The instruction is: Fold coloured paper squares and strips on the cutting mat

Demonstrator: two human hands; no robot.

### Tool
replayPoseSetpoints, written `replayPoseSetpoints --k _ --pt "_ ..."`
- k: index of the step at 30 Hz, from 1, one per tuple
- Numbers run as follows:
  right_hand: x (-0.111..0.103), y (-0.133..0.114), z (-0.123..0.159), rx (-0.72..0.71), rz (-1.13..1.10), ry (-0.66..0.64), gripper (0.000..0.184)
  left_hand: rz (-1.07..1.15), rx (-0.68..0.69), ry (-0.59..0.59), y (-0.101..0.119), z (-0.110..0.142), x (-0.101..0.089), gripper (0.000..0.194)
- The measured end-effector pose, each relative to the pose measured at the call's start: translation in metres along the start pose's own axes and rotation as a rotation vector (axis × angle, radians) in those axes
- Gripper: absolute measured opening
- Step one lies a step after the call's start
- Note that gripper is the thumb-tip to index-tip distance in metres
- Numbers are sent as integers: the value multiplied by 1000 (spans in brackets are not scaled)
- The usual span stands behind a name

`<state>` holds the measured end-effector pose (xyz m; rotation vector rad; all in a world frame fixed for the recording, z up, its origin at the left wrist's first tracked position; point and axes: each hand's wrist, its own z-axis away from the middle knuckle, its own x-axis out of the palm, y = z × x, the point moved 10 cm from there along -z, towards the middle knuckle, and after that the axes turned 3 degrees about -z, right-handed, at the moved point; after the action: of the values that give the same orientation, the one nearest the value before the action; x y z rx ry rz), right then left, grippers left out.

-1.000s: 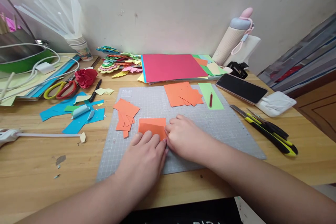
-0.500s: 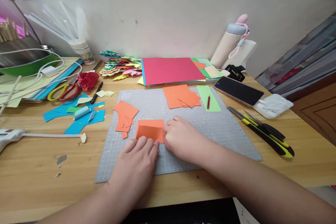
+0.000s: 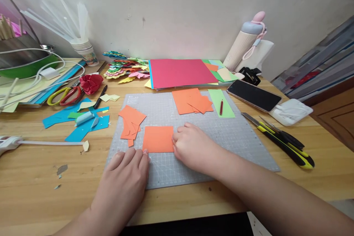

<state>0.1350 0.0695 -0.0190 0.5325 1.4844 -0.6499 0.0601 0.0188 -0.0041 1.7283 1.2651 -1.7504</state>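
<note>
A rectangular piece of orange paper lies flat on the grey cutting mat. My left hand is closed at its lower left corner, with the thumb tip touching it and the other fingers curled. At the right edge, my right hand pinches the same paper, its fingertips partly hidden. Orange scraps lie left of the paper. Beyond my right hand are a larger orange sheet with offcuts on top and a green strip bearing a short dark red pencil.
To the right lie a yellow-black box cutter, a phone and a white case. A bottle leans at the back near red sheets. Blue scraps, scissors and a marker lie left.
The shaded orange flap that was raised now lies flat. My left hand has slid left from the paper's lower edge to its lower left corner; my right hand stays at the right edge.
</note>
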Motion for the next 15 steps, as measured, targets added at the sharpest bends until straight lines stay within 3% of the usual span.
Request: replayPoseSetpoints --k 5,10,15 --pt "-8 5 0 16 -66 21 25 21 -9 -100 -5 -10 2 24" --pt "-15 26 -2 103 -272 23 34 149 -14 -149 -18 -43 1 20" --pt "-12 48 -5 186 -490 110 39 340 202 -161 -2 -61 7 15"
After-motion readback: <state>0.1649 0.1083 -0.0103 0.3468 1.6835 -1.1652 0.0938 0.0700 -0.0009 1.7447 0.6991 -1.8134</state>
